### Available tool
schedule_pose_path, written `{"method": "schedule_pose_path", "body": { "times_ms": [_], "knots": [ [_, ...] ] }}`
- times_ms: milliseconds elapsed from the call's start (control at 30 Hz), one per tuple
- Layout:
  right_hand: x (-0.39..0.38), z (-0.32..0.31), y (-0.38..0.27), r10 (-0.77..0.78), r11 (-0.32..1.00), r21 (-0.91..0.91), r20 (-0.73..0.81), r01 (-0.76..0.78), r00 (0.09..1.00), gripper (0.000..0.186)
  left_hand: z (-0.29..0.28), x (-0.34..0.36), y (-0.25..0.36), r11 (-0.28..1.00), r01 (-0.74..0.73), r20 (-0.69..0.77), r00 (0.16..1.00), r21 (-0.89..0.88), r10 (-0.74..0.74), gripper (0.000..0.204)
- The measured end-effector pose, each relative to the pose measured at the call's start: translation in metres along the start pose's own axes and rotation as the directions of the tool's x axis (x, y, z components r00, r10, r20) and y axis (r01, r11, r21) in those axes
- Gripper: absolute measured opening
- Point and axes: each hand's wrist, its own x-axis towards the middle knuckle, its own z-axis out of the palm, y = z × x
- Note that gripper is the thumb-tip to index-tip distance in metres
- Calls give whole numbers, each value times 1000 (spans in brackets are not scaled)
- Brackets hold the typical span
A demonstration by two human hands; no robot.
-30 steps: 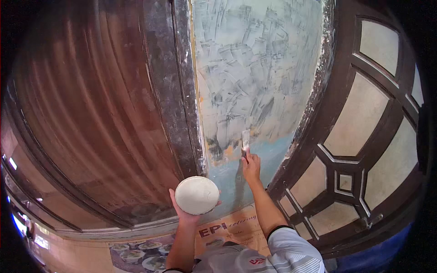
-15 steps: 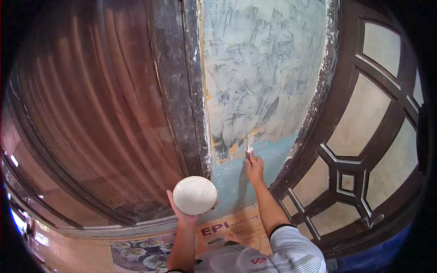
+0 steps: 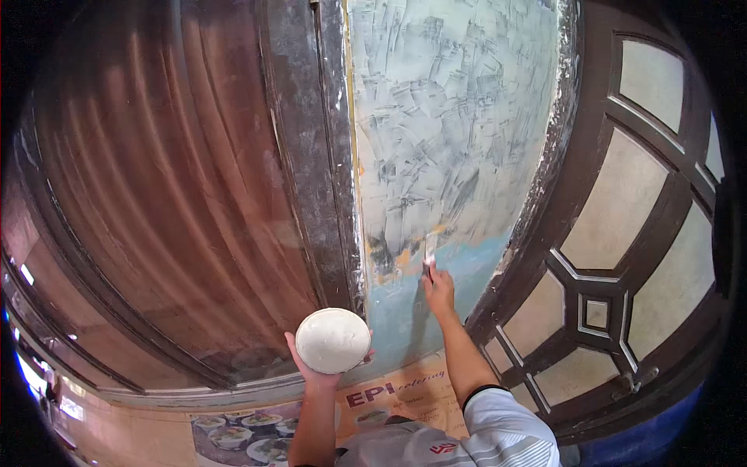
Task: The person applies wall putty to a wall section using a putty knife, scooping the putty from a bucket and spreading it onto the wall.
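Pale metal showed on the blade of the putty knife (image 3: pixel 429 245), which pointed up at the lower part of the grey-smeared wall panel (image 3: pixel 459 101), near the edge of its light-blue band (image 3: pixel 467 272), and the right hand (image 3: pixel 439 289) was closed round its handle; whether the blade touched could not be told. To its left, the left hand (image 3: pixel 319 378), fingers spread partly open round the rim, held a round, cream-white dish (image 3: pixel 333 340) from beneath. Farther out stood a dark, paint-chipped frame (image 3: pixel 299 117) and a brown panelled door (image 3: pixel 576 226).
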Motion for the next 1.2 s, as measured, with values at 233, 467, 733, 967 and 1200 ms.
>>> {"method": "schedule_pose_path", "body": {
  "times_ms": [233,467,733,967,1200],
  "knots": [
    [28,-19,-8,-35,994,96,-125,48,992,59,-9,0,6,999,41,100,994,-21,-38,109],
    [15,-10,6,-16,1000,4,-56,16,998,61,-1,0,-6,996,63,57,997,-70,-59,107],
    [36,-23,-27,2,983,182,-76,12,997,68,-4,-4,1,996,63,84,995,-66,-57,111],
    [-2,-4,-2,13,1000,18,18,-14,1000,66,0,-2,-8,999,51,43,998,-19,-51,111],
    [15,-14,-21,-26,991,127,-148,45,989,62,-25,-7,2,998,-63,-118,991,-14,60,108]
  ]
}}
